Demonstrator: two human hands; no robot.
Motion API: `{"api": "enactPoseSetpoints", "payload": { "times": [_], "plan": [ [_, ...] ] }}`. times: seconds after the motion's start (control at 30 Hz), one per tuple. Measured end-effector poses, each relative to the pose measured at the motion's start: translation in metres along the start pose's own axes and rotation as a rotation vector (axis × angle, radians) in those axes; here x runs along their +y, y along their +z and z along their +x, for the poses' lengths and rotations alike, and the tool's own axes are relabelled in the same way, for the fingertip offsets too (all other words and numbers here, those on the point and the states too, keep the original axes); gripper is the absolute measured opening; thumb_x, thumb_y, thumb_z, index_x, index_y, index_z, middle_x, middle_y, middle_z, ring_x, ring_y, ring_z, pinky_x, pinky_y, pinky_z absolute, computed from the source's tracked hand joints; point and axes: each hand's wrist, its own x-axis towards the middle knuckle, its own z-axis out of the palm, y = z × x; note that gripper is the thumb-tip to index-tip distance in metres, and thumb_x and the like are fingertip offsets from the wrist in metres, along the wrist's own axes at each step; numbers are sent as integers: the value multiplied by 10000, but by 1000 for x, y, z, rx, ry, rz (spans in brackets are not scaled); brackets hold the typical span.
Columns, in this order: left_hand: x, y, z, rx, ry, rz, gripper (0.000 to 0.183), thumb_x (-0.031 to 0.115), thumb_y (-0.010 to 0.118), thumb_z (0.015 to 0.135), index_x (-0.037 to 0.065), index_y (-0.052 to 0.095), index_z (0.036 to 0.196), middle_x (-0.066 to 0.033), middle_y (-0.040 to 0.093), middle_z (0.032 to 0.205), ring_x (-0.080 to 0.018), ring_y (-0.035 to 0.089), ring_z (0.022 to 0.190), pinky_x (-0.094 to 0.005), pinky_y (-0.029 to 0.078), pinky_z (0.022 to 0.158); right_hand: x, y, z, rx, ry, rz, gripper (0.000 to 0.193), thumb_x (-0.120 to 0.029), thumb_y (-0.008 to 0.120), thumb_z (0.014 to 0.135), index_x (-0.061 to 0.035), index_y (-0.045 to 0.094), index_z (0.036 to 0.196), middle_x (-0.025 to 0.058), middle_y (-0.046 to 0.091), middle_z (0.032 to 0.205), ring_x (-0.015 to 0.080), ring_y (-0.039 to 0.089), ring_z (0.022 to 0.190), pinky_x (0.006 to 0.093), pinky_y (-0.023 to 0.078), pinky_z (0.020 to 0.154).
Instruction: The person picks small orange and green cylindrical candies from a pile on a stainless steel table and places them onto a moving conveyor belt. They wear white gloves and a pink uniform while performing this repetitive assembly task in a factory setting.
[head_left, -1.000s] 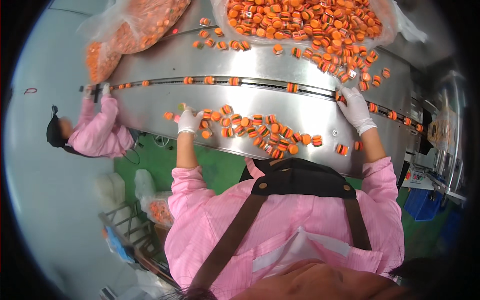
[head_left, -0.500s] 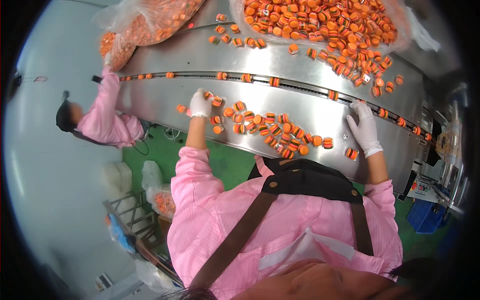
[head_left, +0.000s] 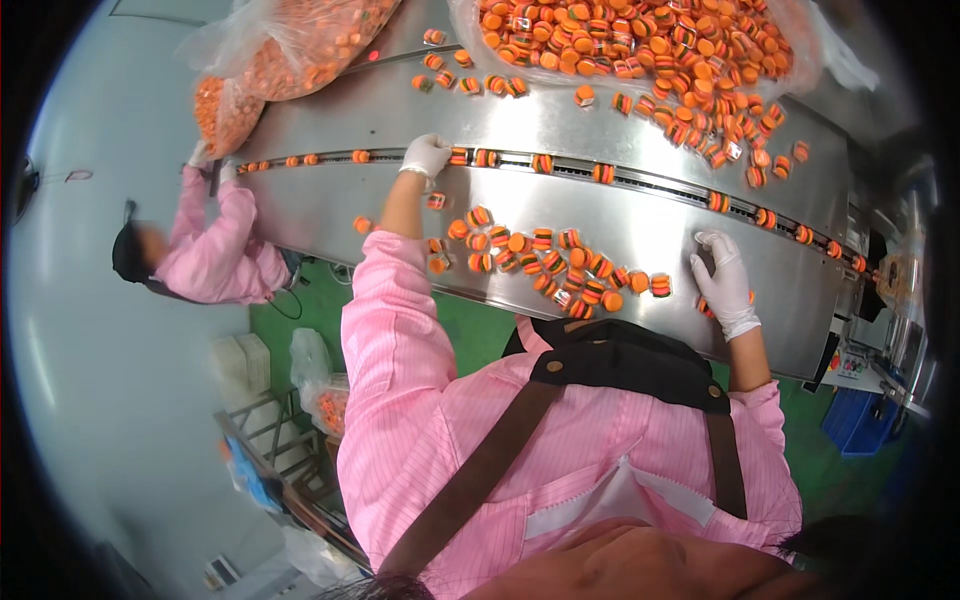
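My gloved left hand (head_left: 427,157) is over the narrow conveyor track (head_left: 505,161), fingers closed at a small wrapped burger-shaped candy (head_left: 458,156) lying in the track. On the near side of the steel table, my gloved right hand (head_left: 724,288) is open, thumb apart from loosely bent fingers, holding nothing I can see. Partly hidden behind that hand lies another candy (head_left: 705,307). Between my arms is a loose group of orange layered candies (head_left: 577,257). Spaced along the track sit several more, one of them a candy (head_left: 603,173) right of the middle.
Beyond the track, a big heap of candies (head_left: 640,40) spills from a clear plastic bag. Filled bags (head_left: 320,50) lie at the far left. There a co-worker in pink (head_left: 220,235) reaches toward a bag. Machinery (head_left: 905,290) and a blue bin (head_left: 860,420) stand at the right.
My left hand has moved away from me, from the loose candies to the track. My right hand has drawn back from the track's edge. The candies in the track have shifted.
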Motion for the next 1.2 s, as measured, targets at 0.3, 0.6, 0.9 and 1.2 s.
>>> {"api": "enactPoseSetpoints", "payload": {
  "times": [0.3,0.6,0.9,1.2],
  "plan": [
    [20,2,-28,238,141,56,368,330,738,745,16,650,915,-164,693,860,-320,669,827,-375,510,777,-3,7,-3,-48,53,61,233,-71,649,830,4,576,1038,158,600,1105,304,576,996,359,472,874],
    [89,43,-65,132,253,530,450,379,682,741,-1,587,960,-221,675,897,-372,653,893,-444,511,799,-21,27,-4,-96,-104,-2,270,-85,651,822,-32,601,1082,153,609,1109,327,567,1046,394,450,927],
    [138,65,-84,-188,731,618,236,108,628,741,9,585,951,-212,659,947,-379,628,926,-443,502,816,-37,16,-11,-337,-150,-79,365,-168,685,800,-67,588,1136,129,555,1168,336,550,1072,407,448,932],
    [121,50,-93,-66,877,277,286,39,588,805,31,638,1086,-169,597,1138,-357,575,1040,-411,460,932,-33,22,-13,-434,-117,-139,348,-213,697,799,-85,593,1106,95,537,1051,307,605,914,401,500,782]
  ]
}}
